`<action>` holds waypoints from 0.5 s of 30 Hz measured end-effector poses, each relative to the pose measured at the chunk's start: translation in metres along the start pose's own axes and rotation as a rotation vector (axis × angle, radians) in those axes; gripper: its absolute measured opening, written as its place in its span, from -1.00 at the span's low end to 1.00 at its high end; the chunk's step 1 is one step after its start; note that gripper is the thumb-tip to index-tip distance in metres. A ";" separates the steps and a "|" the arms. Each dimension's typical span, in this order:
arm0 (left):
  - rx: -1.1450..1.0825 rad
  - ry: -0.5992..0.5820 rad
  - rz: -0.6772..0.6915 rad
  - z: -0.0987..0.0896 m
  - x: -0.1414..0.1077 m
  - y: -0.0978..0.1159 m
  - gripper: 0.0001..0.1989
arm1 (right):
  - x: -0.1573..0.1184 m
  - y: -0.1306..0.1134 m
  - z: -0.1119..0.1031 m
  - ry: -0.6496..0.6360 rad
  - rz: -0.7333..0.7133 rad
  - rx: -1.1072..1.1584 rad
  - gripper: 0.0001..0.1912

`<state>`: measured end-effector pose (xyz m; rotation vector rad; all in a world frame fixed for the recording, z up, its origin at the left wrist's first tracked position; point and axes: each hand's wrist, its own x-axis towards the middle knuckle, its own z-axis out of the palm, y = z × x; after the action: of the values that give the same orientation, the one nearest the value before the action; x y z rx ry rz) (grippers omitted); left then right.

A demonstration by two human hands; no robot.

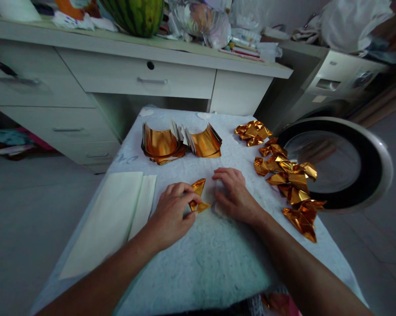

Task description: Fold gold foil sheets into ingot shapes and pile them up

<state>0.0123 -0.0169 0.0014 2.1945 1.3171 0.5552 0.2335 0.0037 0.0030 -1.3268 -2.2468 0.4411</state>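
Note:
A small folded piece of gold foil paper (198, 188) lies at the middle of the cloth-covered table (198, 272). My left hand (174, 213) pinches its left side between thumb and fingers. Just right of the foil, my right hand (232, 193) rests near the cloth with its fingers apart, not touching the piece. Behind both hands stand two curved stacks of gold foil sheets, the left stack (160, 142) and the right stack (206, 142). Several folded gold foil pieces (295, 182) are heaped along the table's right edge.
White folded paper (102, 219) lies at the table's left. Beyond the table is a white counter with drawers (178, 79), bearing a watermelon (134, 15) and plastic bags. A washing machine's round open door (336, 162) stands close against the right edge.

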 end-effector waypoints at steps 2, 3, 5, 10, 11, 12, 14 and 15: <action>0.002 0.001 0.010 0.000 0.000 0.000 -0.80 | 0.004 -0.004 0.003 -0.043 -0.050 0.019 -0.46; 0.002 0.003 0.016 0.000 0.000 0.000 -0.84 | 0.005 -0.006 0.005 -0.069 -0.055 0.015 -0.42; 0.006 0.015 0.030 0.001 0.000 0.000 -0.87 | 0.007 -0.010 0.009 -0.113 -0.040 -0.004 -0.42; 0.016 0.040 0.058 0.004 0.003 -0.002 -0.85 | 0.007 -0.012 0.012 -0.107 -0.009 -0.010 -0.63; 0.016 0.043 0.060 0.004 0.003 -0.002 -0.85 | 0.007 -0.011 0.012 -0.097 -0.004 -0.009 -0.66; 0.021 0.054 0.053 0.004 0.003 -0.002 -0.86 | 0.007 -0.011 0.013 -0.091 0.002 -0.010 -0.67; 0.060 0.110 0.007 0.005 0.002 -0.002 -0.87 | 0.007 -0.011 0.014 -0.081 0.005 -0.011 -0.68; 0.096 0.152 -0.031 0.006 0.001 -0.002 -0.81 | 0.007 -0.011 0.014 -0.079 0.003 -0.009 -0.67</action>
<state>0.0145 -0.0167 -0.0041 2.2414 1.4819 0.6713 0.2145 0.0046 -0.0014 -1.3395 -2.3137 0.4924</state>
